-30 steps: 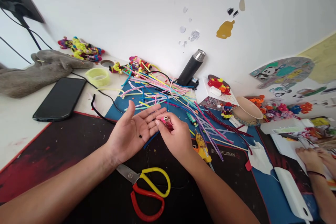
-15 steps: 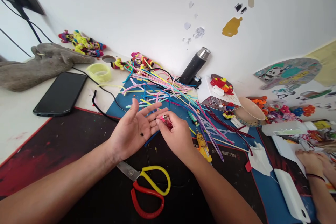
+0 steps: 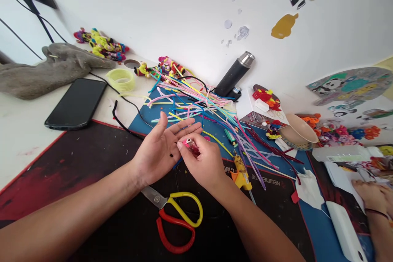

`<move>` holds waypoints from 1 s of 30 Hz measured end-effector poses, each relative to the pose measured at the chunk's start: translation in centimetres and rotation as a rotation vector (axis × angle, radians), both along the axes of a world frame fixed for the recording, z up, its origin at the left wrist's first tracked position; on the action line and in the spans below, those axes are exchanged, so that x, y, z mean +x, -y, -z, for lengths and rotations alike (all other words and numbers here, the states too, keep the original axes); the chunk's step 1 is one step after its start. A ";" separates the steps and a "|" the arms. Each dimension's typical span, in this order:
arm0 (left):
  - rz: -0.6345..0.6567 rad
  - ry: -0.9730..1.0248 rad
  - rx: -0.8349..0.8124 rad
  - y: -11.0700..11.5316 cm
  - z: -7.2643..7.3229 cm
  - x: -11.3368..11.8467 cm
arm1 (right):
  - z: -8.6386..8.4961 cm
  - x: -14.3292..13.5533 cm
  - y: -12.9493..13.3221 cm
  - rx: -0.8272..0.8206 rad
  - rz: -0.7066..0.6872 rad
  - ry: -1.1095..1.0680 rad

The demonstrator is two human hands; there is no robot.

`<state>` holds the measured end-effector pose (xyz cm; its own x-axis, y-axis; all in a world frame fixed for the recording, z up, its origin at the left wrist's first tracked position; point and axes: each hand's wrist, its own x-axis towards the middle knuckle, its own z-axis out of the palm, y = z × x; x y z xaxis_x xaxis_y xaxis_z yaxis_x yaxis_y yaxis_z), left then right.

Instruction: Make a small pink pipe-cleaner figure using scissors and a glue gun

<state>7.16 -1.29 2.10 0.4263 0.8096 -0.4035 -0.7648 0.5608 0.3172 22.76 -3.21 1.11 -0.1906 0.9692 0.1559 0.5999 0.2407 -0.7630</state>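
Observation:
My left hand lies open, palm up, fingers stretched out. A tiny black piece rests on its palm. My right hand is closed in a pinch over the left fingers. Between its thumb and fingertips sits a small pink-and-red piece with a white-and-black spot like an eye; the fingers hide much of it. Below the hands, scissors with one yellow and one red handle lie on the dark mat. A yellow hot glue gun lies right of my right hand.
Many coloured pipe cleaners spread behind my hands. A black flask leans by the wall. At left are a phone and a yellow-green coil. Pipe-cleaner dolls lie behind. Another person's hands are at far right.
The view has shifted a little, so most things appear slightly farther right. My right hand has brought the pink-and-red piece inward over the left palm, beside the black bit.

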 end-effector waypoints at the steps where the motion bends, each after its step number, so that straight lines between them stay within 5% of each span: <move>1: -0.003 -0.003 -0.002 0.0 0.0 0.1 | 0.0 -0.1 0.0 0.007 -0.006 0.004; 30: 0.025 -0.021 0.007 0.0 1.1 0.0 | 0.1 -0.3 -0.6 -0.057 0.030 0.050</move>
<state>7.18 -1.28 1.00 0.4377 0.8018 -0.4070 -0.7437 0.5772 0.3373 22.50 -2.62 1.04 -0.1679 0.9815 0.0915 0.6441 0.1795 -0.7436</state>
